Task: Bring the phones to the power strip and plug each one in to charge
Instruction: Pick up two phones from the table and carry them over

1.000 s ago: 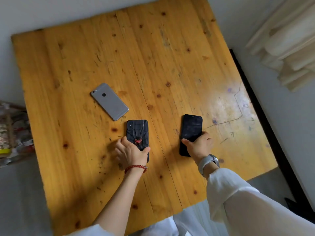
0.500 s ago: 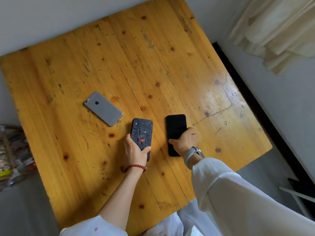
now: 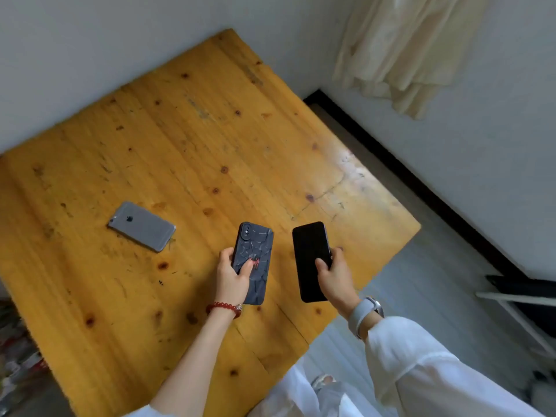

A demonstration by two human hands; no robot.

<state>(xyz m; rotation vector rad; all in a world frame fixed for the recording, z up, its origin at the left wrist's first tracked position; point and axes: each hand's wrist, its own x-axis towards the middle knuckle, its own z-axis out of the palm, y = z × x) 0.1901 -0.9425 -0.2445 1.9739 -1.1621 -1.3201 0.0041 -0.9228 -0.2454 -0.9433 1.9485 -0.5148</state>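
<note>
My left hand grips a phone in a dark spider-web case, lifted above the wooden table. Just to its right, my right hand holds a plain black phone screen up, also raised off the wood. A silver-grey phone lies face down on the table to the left, apart from both hands. No power strip or cable shows in this view.
The table's right edge drops to a grey floor. A white wall with a dark baseboard runs along the right, a cream curtain hangs above it. Cluttered items sit at the left edge, dark furniture at right.
Both hands have lifted their phones off the table and hold them upright-tilted. The view has swung right, showing more floor and wall. The silver phone has stayed put.
</note>
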